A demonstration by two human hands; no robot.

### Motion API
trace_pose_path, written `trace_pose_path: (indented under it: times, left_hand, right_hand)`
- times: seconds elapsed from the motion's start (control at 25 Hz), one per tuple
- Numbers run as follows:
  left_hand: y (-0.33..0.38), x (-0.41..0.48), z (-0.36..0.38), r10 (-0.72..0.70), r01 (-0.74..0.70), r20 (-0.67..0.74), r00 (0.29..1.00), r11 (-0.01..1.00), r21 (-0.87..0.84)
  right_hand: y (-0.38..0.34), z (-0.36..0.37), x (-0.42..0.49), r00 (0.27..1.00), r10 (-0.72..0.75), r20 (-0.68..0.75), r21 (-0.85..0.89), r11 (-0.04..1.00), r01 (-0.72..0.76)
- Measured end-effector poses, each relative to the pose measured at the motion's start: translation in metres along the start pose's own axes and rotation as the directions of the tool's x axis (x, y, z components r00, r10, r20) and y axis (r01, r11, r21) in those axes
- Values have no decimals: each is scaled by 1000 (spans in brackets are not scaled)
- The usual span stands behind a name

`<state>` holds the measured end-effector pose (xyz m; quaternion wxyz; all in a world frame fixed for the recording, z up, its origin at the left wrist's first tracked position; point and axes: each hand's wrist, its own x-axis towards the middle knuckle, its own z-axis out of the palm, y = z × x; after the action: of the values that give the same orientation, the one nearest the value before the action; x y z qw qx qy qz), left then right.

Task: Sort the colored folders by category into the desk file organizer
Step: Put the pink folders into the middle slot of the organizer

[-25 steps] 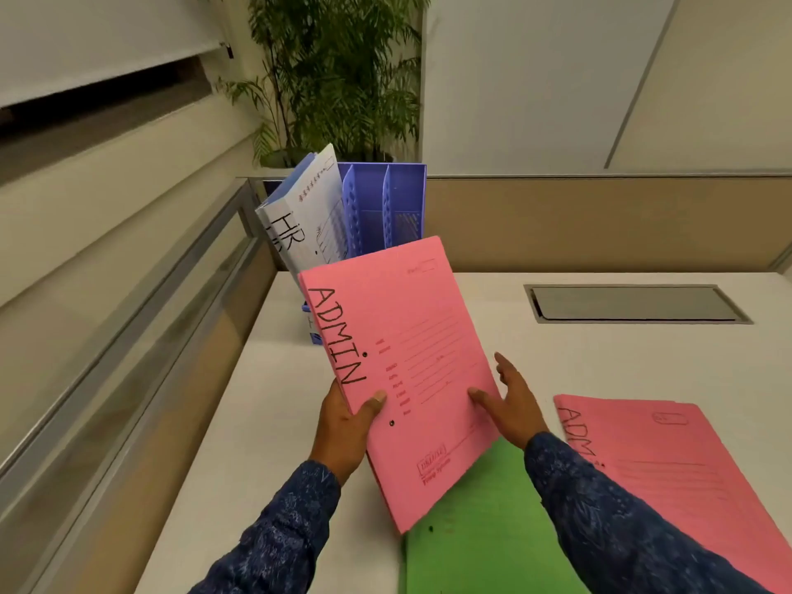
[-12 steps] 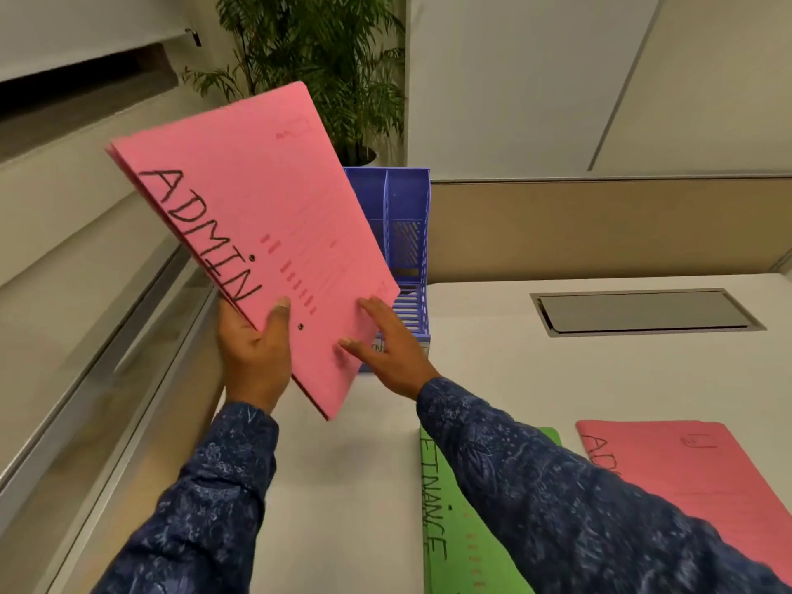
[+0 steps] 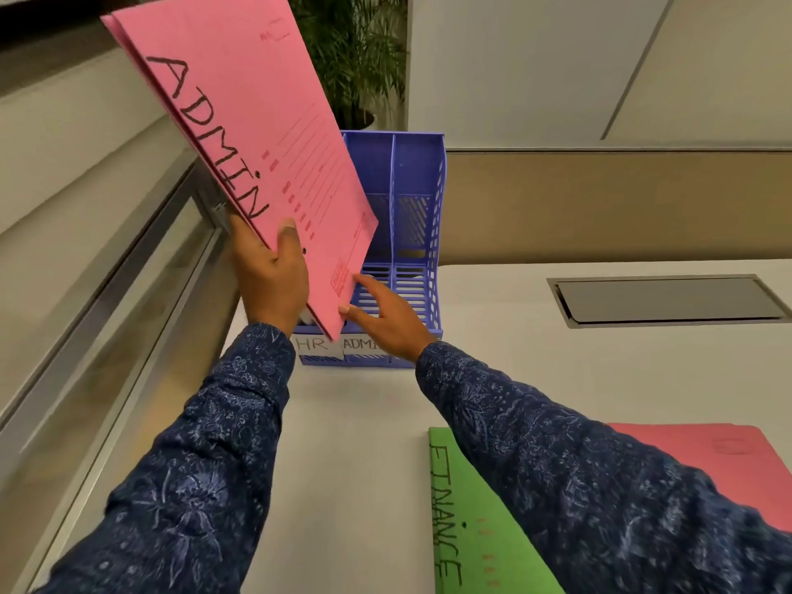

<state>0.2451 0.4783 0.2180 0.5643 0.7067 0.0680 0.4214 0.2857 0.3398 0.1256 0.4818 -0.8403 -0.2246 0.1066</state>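
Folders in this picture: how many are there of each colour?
Pink: 2, the held ADMIN folder and the flat pink folder
Green: 1, the FINANCE folder
Total: 3 folders in view

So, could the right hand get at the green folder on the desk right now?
Probably yes: the right hand only touches the raised pink folder with straight fingers, the left hand grips it, and the green folder lies flat just below that forearm.

Long dark navy fabric sleeves (image 3: 193,486) (pale blue flowers and leaves printed all over) run to the left hand (image 3: 271,278) and right hand (image 3: 388,323).
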Motion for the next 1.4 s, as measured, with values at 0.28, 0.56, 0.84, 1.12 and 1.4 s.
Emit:
trace_pose_path:
  times: [0.28, 0.56, 0.84, 1.12, 1.4]
  left_hand:
    - [-39, 0, 32, -21, 21, -13, 1000, 1000, 19]
    - [-56, -9, 51, 0, 2, -51, 999, 999, 40]
    - [-58, -8, 51, 12, -9, -45, 999, 998, 58]
    - [-72, -17, 46, 2, -7, 26, 1000, 984, 176]
    - [-77, -38, 34, -59, 49, 41, 997, 976, 212]
  right_hand:
    - [33, 17, 5, 998, -38, -40, -134, 991, 33]
    - [36, 23, 20, 990, -112, -82, -399, 914, 70]
    - [45, 36, 19, 971, -184, -152, -478, 874, 91]
    - [50, 40, 22, 969, -191, -157, -545, 835, 76]
    - [50, 35, 19, 980, -160, -121, -583, 811, 61]
